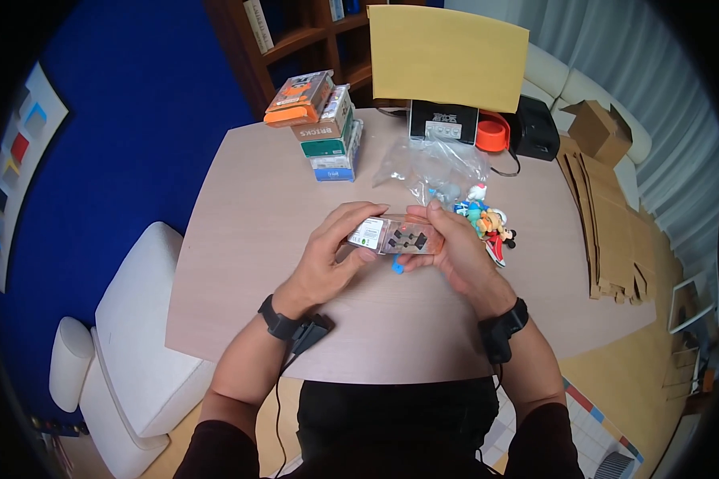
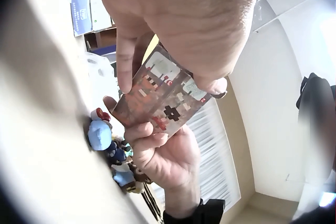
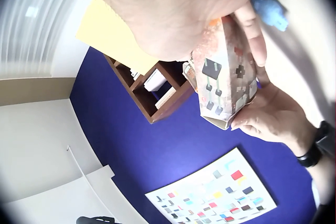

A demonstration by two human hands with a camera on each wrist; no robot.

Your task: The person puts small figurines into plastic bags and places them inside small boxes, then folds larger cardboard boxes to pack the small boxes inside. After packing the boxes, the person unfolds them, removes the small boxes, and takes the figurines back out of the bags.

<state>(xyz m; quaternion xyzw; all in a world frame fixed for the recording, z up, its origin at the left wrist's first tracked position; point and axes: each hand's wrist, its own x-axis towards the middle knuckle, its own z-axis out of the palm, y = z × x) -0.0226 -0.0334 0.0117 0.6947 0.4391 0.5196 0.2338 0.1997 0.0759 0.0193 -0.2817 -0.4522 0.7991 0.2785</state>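
A small printed box (image 1: 407,238) with dark block pictures and a white label is held up over the table's middle. My left hand (image 1: 321,259) grips its left end, and my right hand (image 1: 465,254) grips its right end. In the left wrist view the box (image 2: 164,95) shows orange and grey block pictures, with fingers on opposite ends. The right wrist view shows the box (image 3: 223,74) edge-on, its near end by the left thumb. Beneath the hands lies a small blue figure (image 1: 398,264), partly hidden.
Stacked boxes (image 1: 325,148) stand at the back left. Several toy figures (image 1: 487,219) lie right of the hands, beside a clear plastic bag (image 1: 435,164). Behind are a yellow panel (image 1: 449,57), an orange-red round object (image 1: 492,132) and a black device (image 1: 537,128). Flattened cardboard (image 1: 611,231) lies at right.
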